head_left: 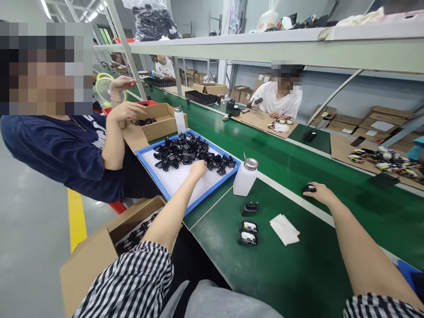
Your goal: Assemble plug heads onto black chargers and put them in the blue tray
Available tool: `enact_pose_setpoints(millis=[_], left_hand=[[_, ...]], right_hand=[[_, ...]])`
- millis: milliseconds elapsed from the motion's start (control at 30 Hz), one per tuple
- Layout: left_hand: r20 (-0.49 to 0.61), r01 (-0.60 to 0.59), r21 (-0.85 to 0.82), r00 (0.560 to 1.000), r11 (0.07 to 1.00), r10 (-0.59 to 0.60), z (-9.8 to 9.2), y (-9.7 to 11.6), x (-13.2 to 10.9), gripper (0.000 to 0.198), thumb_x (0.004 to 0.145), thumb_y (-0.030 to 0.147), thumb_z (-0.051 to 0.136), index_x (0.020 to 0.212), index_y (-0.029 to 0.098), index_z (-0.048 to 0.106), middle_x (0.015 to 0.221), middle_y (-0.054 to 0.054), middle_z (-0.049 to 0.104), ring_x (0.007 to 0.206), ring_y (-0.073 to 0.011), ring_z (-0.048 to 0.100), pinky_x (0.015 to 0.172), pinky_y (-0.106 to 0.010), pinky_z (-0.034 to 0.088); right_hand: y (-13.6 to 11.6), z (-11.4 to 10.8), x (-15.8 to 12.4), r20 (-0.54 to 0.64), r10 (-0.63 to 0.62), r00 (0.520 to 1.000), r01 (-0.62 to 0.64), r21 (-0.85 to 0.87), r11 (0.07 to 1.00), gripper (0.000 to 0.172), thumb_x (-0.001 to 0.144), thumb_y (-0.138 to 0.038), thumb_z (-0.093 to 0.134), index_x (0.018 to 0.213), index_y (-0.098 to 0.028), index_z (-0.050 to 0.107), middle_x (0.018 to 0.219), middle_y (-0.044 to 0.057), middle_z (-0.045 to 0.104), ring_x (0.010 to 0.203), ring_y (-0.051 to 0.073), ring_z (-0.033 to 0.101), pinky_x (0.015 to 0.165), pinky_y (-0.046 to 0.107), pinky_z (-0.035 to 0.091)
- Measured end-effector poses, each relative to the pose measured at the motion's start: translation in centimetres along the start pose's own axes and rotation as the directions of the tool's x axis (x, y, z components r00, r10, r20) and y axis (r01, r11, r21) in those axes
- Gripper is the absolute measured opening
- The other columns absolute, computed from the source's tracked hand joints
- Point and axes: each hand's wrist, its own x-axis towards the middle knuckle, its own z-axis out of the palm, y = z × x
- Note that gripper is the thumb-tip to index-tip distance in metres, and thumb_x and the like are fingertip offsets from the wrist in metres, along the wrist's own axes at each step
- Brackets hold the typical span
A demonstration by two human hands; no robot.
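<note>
My left hand reaches over the blue-rimmed tray, at the near edge of a heap of black plug adapter parts. Its fingers are curled; whatever they hold is hidden. Far to the right, my right hand grips a black plug adapter at the green belt. Between my arms lie a black adapter with pins and two open black housings with white insides. Beside them is a folded white cloth. A white pump bottle with a metal top stands behind.
At my left, a co-worker sits by a cardboard box and a second bottle. An open carton of dark parts stands below. Across the belt sits another person. A shelf spans overhead.
</note>
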Motion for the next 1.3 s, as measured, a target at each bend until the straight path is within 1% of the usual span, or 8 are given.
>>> enact_pose_setpoints(millis=[100,200,267,400,600,800,1067,1300], left_hand=[[-0.035,-0.027,-0.065,0.999,0.997,0.025,1.7,-0.2,1.3,0.028,0.07,0.022,0.048,0.097,0.017,0.052,0.099,-0.004,0.057,0.09,-0.0147,0.051,0.072,-0.021,0.039],[-0.062,-0.032,-0.099,0.998,0.995,0.026,2.5,-0.2,1.4,0.026,0.072,0.022,0.044,0.096,0.016,0.053,0.099,-0.005,0.057,0.089,-0.0153,0.051,0.071,-0.022,0.039],[-0.055,-0.035,-0.106,0.998,0.994,0.029,2.4,-0.4,1.1,0.024,0.071,0.022,0.045,0.092,0.016,0.055,0.096,-0.006,0.058,0.088,-0.0169,0.052,0.07,-0.023,0.039],[-0.007,-0.052,-0.109,0.999,0.993,0.052,1.8,-1.1,-0.3,0.019,0.066,0.021,0.051,0.082,0.015,0.058,0.085,-0.007,0.061,0.081,-0.0194,0.055,0.067,-0.025,0.04],[0.036,-0.082,-0.335,0.994,0.939,0.1,0.5,-1.5,-4.8,0.022,0.069,0.022,0.046,0.087,0.013,0.055,0.067,-0.003,0.061,0.065,-0.0136,0.058,0.059,-0.022,0.042],[0.102,-0.058,-0.816,0.965,0.575,0.243,-0.4,1.0,-9.5,0.019,0.067,0.016,0.05,0.084,0.008,0.054,0.064,-0.002,0.06,0.056,-0.0089,0.057,0.055,-0.019,0.044],[0.323,-0.028,-0.821,0.801,0.571,0.504,2.2,6.9,-12.5,0.016,0.073,0.017,0.046,0.083,0.011,0.057,0.061,-0.002,0.061,0.055,-0.0068,0.056,0.052,-0.016,0.042],[0.392,-0.213,-0.708,0.675,0.673,0.626,3.5,11.2,-13.1,0.021,0.077,0.018,0.039,0.086,0.009,0.055,0.058,-0.002,0.06,0.051,-0.0063,0.055,0.052,-0.016,0.043]], right_hand=[[-2.0,-0.9,-1.9,0.047,0.088,0.995,-0.091,0.06,0.994,0.035,0.061,-0.033,0.055,0.089,-0.012,0.054,0.079,0.011,0.058,0.074,0.026,0.054,0.06,0.032,0.043],[-5.6,-1.1,-5.5,0.088,-0.174,0.981,0.152,0.208,0.966,0.036,0.06,-0.033,0.056,0.092,-0.016,0.052,0.088,0.008,0.057,0.08,0.023,0.053,0.068,0.031,0.041],[-7.9,-0.5,-8.5,0.174,-0.392,0.903,0.324,0.319,0.89,0.043,0.059,-0.032,0.059,0.098,-0.02,0.049,0.089,0.004,0.057,0.078,0.021,0.053,0.069,0.03,0.041],[-10.3,1.7,-13.7,0.205,-0.542,0.815,0.438,0.395,0.808,0.059,0.065,-0.03,0.055,0.118,-0.029,0.03,0.085,0.001,0.055,0.062,0.015,0.053,0.06,0.027,0.043],[-9.6,4.1,-16.8,0.035,-0.506,0.862,0.497,0.143,0.856,0.041,0.071,-0.034,0.049,0.111,-0.027,0.044,0.062,0.001,0.047,0.056,0.016,0.049,0.053,0.027,0.041],[-8.8,5.6,-18.1,-0.063,-0.435,0.898,0.44,0.12,0.89,0.038,0.073,-0.037,0.046,0.106,-0.02,0.048,0.07,0.006,0.055,0.068,0.022,0.054,0.061,0.031,0.043],[-9.0,3.5,-18.4,-0.038,-0.228,0.973,0.226,0.359,0.906,0.074,0.055,-0.04,0.062,0.117,-0.016,0.03,0.103,0.013,0.048,0.084,0.026,0.051,0.068,0.04,0.042],[-9.8,-0.4,-18.1,-0.072,-0.173,0.982,0.153,0.842,0.517,0.032,0.058,-0.039,0.058,0.083,-0.019,0.056,0.082,0.004,0.055,0.059,0.012,0.051,0.052,0.026,0.043]])
